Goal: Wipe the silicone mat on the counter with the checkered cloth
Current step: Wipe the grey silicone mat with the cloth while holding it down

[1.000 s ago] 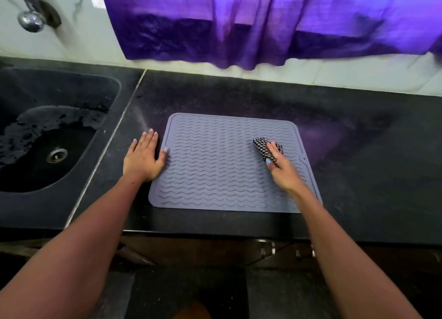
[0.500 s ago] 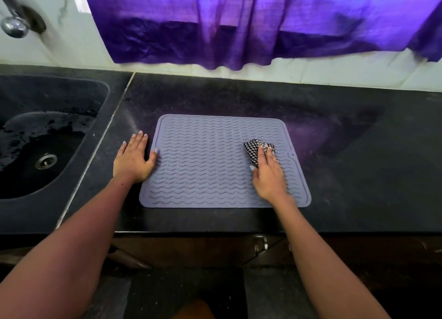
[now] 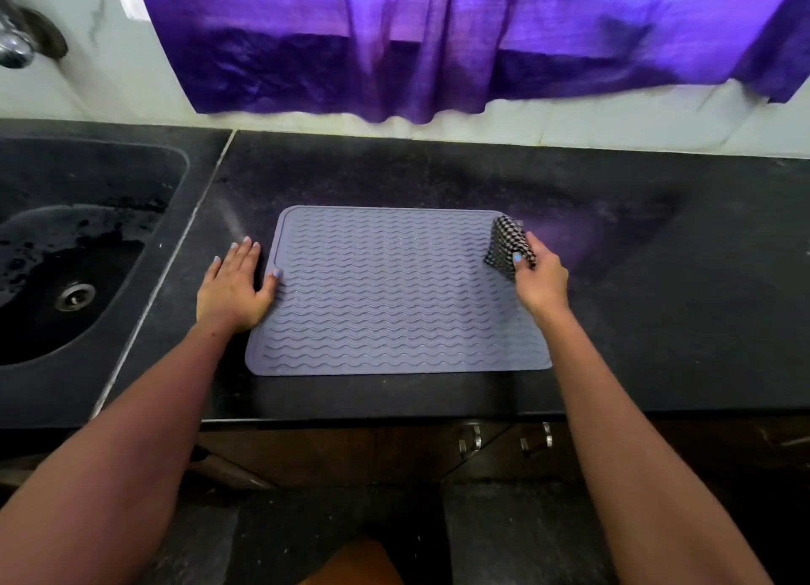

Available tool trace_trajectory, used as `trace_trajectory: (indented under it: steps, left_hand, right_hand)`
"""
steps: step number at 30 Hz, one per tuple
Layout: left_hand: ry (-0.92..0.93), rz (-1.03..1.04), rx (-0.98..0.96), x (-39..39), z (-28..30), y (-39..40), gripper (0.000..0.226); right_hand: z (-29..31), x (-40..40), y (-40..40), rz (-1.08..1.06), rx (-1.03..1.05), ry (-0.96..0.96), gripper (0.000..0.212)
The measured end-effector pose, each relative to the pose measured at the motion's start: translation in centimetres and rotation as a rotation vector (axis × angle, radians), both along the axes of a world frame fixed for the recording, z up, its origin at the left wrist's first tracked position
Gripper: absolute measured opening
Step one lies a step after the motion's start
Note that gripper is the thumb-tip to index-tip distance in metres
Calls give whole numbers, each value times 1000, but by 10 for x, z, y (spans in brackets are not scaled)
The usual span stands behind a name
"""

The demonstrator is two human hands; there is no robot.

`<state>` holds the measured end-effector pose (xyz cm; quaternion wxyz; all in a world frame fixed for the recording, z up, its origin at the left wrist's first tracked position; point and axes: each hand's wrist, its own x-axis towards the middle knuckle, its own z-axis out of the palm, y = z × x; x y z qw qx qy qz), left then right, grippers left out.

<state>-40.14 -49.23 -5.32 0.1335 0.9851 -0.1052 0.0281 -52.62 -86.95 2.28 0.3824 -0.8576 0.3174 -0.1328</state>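
The silicone mat [image 3: 385, 290] (grey, ridged in wavy lines) is laid flat on the dark bench [image 3: 657, 312], to the right of the sink [image 3: 87, 242]. The left hand [image 3: 234, 286] is spread flat at the mat's left edge, palm on the bench, with the thumb resting on the mat. The checkered cloth [image 3: 506, 244], folded into a wad, is pinched by the right hand [image 3: 541, 282] at the mat's far right corner; whether the cloth touches the mat cannot be told. A purple curtain [image 3: 438, 40] is hung on the wall beyond the mat, and a tap [image 3: 17, 43] is seen above the sink
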Motion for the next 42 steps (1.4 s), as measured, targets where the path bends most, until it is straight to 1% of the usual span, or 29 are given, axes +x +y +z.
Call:
trace_trajectory:
  steps: [1, 2, 3, 5, 6, 8, 12, 15, 16, 17, 18, 19, 21, 22, 23, 24, 26, 28, 30, 32, 35, 37, 38, 40, 41, 42]
  left_hand:
    - [-5, -1, -2, 0, -1, 0, 82]
    - [-5, 1, 1, 1, -1, 0, 82]
    - [-3, 2, 7, 1, -1, 0, 82]
    - [-2, 5, 11, 1, -2, -1, 81]
    - [-5, 5, 8, 1, -2, -1, 82]
    - [-8, 10, -4, 2, -3, 0, 84]
    - [-23, 14, -1, 3, -5, 0, 83]
    - [-11, 15, 13, 3, -5, 0, 81]
    - [-12, 16, 14, 3, -5, 0, 81]
    - [-15, 15, 10, 3, -5, 0, 81]
    - [-14, 14, 5, 3, -4, 0, 81]
    - [-12, 11, 2, 3, -4, 0, 81]
    - [-11, 3, 2, 3, -4, 0, 80]
    - [-15, -1, -2, 3, -4, 1, 79]
    - [-19, -6, -6, 3, -4, 1, 77]
    - [-19, -10, -9, 3, -4, 2, 75]
    - [-18, -14, -7, 3, -4, 2, 71]
    - [-14, -13, 2, 3, -2, 0, 68]
    - [-6, -13, 3, 1, 0, -1, 65]
    - [-3, -12, -3, 0, 1, -1, 63]
    - [1, -18, 4, 0, 1, -1, 58]
    - [2, -20, 5, 0, 1, -1, 53]
    - [3, -18, 5, 0, 1, -1, 51]
    - [12, -14, 2, -1, 3, -2, 50]
    - [16, -13, -2, -1, 3, -2, 50]
    - [17, -15, -7, -1, 4, -2, 50]
  right_hand:
    - [-2, -5, 3, -22, -68, 17, 50]
    - [-6, -10, 9, 3, -115, 40, 52]
    - [-14, -13, 15, 74, -168, 85, 55]
    - [-35, -18, 28, 249, -362, 215, 61]
    - [-43, -18, 30, 294, -452, 253, 64]
    - [-48, -16, 28, 292, -483, 256, 66]
    - [-39, -14, 11, 325, -323, 204, 64]
    - [-32, -12, 4, 295, -200, 169, 58]
    - [-31, -8, -1, 284, -124, 154, 54]
    - [-29, -4, -6, 266, 1, 117, 50]
    - [-23, -2, -11, 239, 151, 76, 47]
    - [-17, 1, -16, 196, 224, 38, 44]
    - [-9, 2, -23, 49, 210, -15, 44]
    - [-8, 1, -21, -15, 192, -37, 45]
    - [-8, -3, -17, -66, 108, -44, 47]
    - [-10, -10, -9, -58, 2, -30, 49]
    - [-23, -20, 10, 59, -130, 25, 55]
    - [-39, -25, 29, 182, -294, 156, 62]
    - [-48, -26, 37, 218, -472, 264, 69]
    - [-48, -23, 36, 226, -499, 295, 71]
    - [-28, -18, 23, 278, -422, 372, 66]
    - [-14, -7, 8, 256, -254, 376, 55]
    - [-8, 0, 0, 231, -131, 347, 49]
    - [3, 15, -9, 128, 131, 212, 42]
    - [6, 23, -11, 50, 216, 136, 43]
    - [8, 31, -10, -30, 229, 83, 45]
